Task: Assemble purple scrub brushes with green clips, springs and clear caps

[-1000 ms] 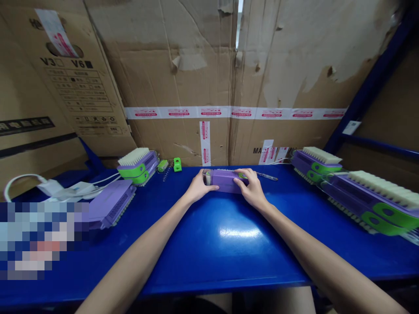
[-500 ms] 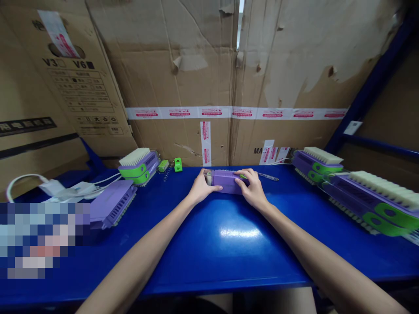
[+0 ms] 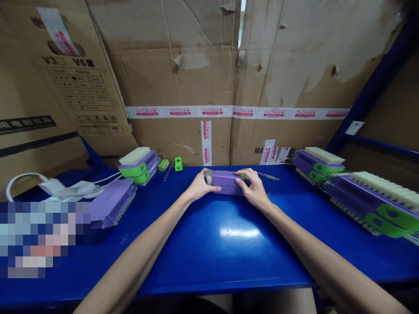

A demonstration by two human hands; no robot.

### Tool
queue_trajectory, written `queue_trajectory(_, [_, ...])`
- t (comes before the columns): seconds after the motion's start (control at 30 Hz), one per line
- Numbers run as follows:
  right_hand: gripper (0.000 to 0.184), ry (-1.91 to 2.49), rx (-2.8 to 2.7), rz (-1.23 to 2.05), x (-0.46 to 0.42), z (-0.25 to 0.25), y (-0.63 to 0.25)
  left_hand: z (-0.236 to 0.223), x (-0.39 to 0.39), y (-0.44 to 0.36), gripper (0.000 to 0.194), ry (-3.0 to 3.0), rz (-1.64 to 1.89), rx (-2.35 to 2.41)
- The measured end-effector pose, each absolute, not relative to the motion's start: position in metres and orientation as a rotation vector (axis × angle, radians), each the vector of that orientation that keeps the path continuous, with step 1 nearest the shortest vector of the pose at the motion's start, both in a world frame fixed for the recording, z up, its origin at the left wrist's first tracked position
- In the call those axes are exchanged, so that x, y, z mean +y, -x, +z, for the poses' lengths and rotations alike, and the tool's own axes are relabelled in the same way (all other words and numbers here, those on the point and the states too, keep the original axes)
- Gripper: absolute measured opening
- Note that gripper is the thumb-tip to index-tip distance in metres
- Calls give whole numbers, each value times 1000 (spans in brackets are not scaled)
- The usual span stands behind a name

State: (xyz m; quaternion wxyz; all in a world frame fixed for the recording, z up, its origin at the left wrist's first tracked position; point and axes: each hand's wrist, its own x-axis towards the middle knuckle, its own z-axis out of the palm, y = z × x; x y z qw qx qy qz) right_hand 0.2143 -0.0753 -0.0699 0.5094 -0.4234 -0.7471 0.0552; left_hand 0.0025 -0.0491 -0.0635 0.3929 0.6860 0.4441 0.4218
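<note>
Barely anything has moved since the earlier frame — your left hand and right hand grip both ends of the purple casing, toward the blue table's back; you're apparently steadying it, so moving on calls for even pressure.

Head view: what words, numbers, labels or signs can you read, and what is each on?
"V3", square unfilled: left carton
"V6", square filled: same carton
"用电", later characters blurred: dark strip at far left
"MA", rest covered by tape: back cardboard
Too small or blurred: the carton's printed table and icons, red print on the white tape, the white tag at right
Nothing legible: held purple unit
</note>
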Motion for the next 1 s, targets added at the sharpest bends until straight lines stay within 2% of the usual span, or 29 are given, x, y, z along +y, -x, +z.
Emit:
queue_trajectory(0.7, [15, 1066, -1785, 44, -74, -74, -214, -63, -55, -14, 60, -1692, 1207, 1133])
queue_trajectory(1.0, [15, 1067, -1791, 180, -75, -67, -217, -58, -57, -5, 60, -1605, 1003, 1098])
